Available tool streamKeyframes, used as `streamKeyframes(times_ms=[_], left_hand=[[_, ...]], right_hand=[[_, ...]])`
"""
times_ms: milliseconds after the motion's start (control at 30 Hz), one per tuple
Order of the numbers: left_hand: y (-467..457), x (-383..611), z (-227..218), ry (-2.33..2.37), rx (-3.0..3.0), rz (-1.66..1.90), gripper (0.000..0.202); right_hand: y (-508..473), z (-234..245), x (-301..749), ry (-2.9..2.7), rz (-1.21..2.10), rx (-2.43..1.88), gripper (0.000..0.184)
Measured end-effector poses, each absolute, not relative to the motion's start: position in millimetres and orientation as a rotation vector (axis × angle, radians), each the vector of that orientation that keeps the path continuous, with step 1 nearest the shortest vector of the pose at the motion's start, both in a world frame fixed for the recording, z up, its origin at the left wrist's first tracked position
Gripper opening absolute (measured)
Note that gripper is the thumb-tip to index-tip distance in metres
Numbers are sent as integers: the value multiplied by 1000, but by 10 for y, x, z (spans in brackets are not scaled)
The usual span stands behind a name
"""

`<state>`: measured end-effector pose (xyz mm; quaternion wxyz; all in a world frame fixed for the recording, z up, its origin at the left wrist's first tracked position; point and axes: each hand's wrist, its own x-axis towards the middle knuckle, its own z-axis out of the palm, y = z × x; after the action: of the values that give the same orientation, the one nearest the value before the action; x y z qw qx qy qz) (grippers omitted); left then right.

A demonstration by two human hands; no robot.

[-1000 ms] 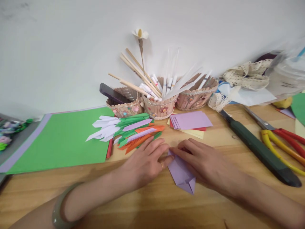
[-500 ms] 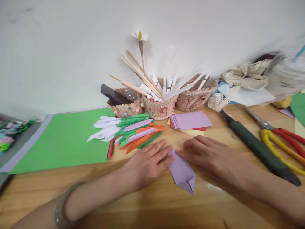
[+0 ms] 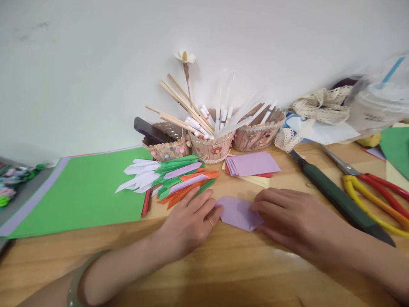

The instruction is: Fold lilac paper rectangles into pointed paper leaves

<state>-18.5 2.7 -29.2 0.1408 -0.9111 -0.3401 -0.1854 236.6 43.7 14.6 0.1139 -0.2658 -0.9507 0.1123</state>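
Note:
A purple sheet of paper (image 3: 238, 211) with folded corners lies on the wooden table between my hands. The thumb and fingers of my left hand (image 3: 195, 215) hold its left end; a ring and a bangle show on that arm. At the opposite end, my right hand (image 3: 284, 215) grips the paper, its fingers curled and partly hiding the edge. Just beyond my left hand are folded paper strips (image 3: 172, 175) in white, green, purple and orange. Behind the paper lies a stack of small purple sheets (image 3: 254, 163), with red and yellow ones beneath.
Decorated baskets (image 3: 212, 147) with sticks and markers stand against the wall. Large green sheets (image 3: 86, 192) lie at left. To the right are a dark green long-handled tool (image 3: 338, 196), scissors (image 3: 367, 183), lace ribbon (image 3: 322, 106) and a lidded plastic cup (image 3: 380, 102).
The purple paper has turned so that its folded end, earlier pointing toward me, now points right. My right hand has moved onto that end, while my left stays at the other.

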Motion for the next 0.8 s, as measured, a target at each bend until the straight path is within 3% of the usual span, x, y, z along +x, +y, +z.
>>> streamKeyframes(times_ms=[133,300,467,633,800], left_hand=[[27,-146,-268,-990,-2597,-700,16],[37,-139,-237,-890,-2693,-707,22],[53,-155,-226,-890,-2744,-657,30],[40,-172,-246,-837,-2697,-645,15],[45,-134,-253,-914,-2678,-777,21]], right_hand=[[455,59,2373,-2784,264,-763,20],[467,-7,2373,-2727,63,-737,23],[421,15,2309,-2740,180,-738,23],[437,1,2284,-2685,278,-724,19],[480,-59,2300,-2672,354,-726,15]])
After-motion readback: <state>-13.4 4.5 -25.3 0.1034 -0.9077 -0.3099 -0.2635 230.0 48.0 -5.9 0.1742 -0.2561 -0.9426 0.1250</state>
